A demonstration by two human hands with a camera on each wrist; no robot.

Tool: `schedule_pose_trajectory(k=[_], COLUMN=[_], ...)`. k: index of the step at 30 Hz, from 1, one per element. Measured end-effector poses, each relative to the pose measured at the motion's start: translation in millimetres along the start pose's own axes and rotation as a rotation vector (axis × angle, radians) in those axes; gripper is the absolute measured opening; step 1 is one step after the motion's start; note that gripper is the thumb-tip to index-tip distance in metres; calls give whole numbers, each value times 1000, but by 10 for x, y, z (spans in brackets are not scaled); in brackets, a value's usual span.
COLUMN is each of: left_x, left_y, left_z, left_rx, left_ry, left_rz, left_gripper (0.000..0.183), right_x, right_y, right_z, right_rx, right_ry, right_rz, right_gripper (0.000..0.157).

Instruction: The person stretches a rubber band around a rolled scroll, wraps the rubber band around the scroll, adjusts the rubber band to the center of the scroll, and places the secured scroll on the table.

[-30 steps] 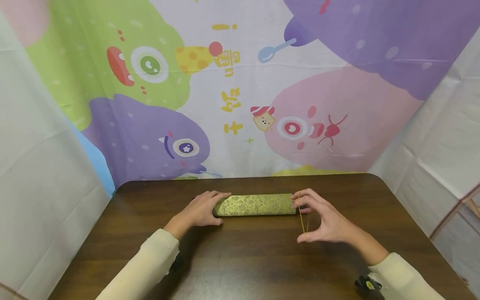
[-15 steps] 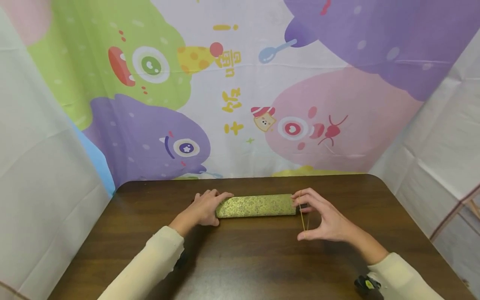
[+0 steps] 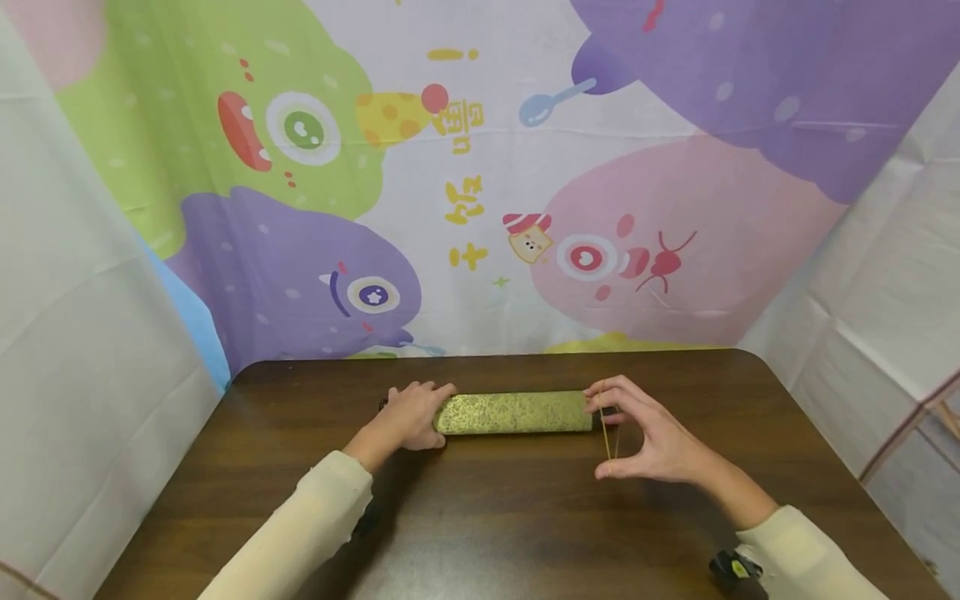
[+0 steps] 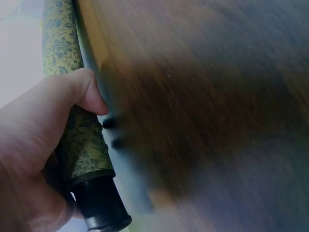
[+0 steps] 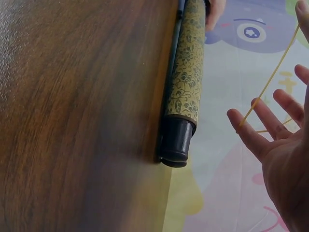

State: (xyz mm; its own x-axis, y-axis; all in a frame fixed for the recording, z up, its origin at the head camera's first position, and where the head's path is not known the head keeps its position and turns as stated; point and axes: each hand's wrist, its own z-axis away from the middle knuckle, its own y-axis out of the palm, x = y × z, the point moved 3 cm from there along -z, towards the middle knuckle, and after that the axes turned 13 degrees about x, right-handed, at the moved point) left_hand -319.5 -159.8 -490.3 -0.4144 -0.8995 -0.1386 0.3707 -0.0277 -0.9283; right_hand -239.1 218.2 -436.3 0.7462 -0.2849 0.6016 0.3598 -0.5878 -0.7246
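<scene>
A rolled scroll (image 3: 517,412) covered in gold-green floral brocade lies crosswise on the table. My left hand (image 3: 408,417) grips its left end, with the thumb (image 4: 87,92) laid over the brocade in the left wrist view. Below that hand a black end knob (image 4: 99,198) sticks out. Just off the scroll's right end is my right hand (image 3: 652,442), its fingers and thumb spread apart. A thin yellow rubber band (image 3: 605,433) stretches between them. The right wrist view shows the band (image 5: 270,79) looped over the fingers, beside the scroll's other black knob (image 5: 176,140).
The dark wooden table (image 3: 495,525) has rounded far corners. A cartoon-printed curtain (image 3: 465,308) hangs right behind its far edge. Pale cloth panels (image 3: 885,275) close in both sides.
My left hand has shifted slightly to the right along the scroll's left end. The right hand keeps the rubber band stretched in nearly the same place.
</scene>
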Motion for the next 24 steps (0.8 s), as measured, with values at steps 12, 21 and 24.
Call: schedule_pose_trajectory(k=[12, 21, 24], left_x=[-28, 256, 250], left_y=[-41, 203, 227], left_z=[58, -311, -308], left_rx=[3, 10, 18], left_ry=[-7, 29, 31], left_rz=[-20, -124, -120], left_gripper=[81, 90, 93], right_x=[2, 13, 11], right_y=[-13, -16, -16], right_z=[-3, 5, 12], right_rx=[-6, -3, -4], right_ry=[-8, 1, 2], right_rz=[4, -4, 1], right_gripper=[76, 75, 75])
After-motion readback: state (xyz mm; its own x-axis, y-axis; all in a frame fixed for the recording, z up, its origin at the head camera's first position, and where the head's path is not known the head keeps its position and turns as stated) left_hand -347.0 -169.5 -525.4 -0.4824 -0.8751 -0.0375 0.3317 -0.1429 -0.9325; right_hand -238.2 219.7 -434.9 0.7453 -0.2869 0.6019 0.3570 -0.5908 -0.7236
